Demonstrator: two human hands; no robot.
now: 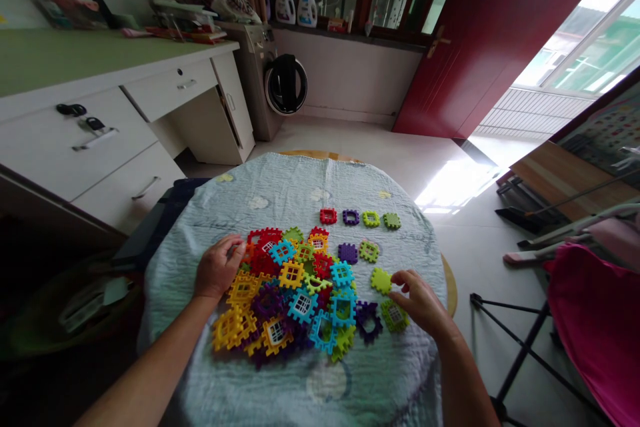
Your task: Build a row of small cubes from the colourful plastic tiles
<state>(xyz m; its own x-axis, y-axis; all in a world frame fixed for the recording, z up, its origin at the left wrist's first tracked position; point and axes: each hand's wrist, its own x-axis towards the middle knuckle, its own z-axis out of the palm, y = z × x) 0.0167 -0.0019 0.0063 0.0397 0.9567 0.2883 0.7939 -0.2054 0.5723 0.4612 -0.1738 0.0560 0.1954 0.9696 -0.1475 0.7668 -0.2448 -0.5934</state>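
A heap of interlocking plastic building blocks [291,275] in yellow, red, blue, purple and green covers the middle of the round table. My left hand [219,268] rests at the heap's left side, fingers loosely bent and apart, beside an orange block [248,253]. To the right of the heap, my right hand [417,299] has its thumb and forefinger apart at the edge of a plain lime-green block [381,281]. Just below those fingertips lies a green window block [395,315]. A purple block [348,253] and a green frame block [369,251] lie farther back.
Along the back, a red block [329,216], a purple frame [351,217], a lime window block [371,219] and a green block [392,221] form a row. A pale cloth [200,373] covers the table. A pink chair [590,327] stands right, a white desk [115,80] left.
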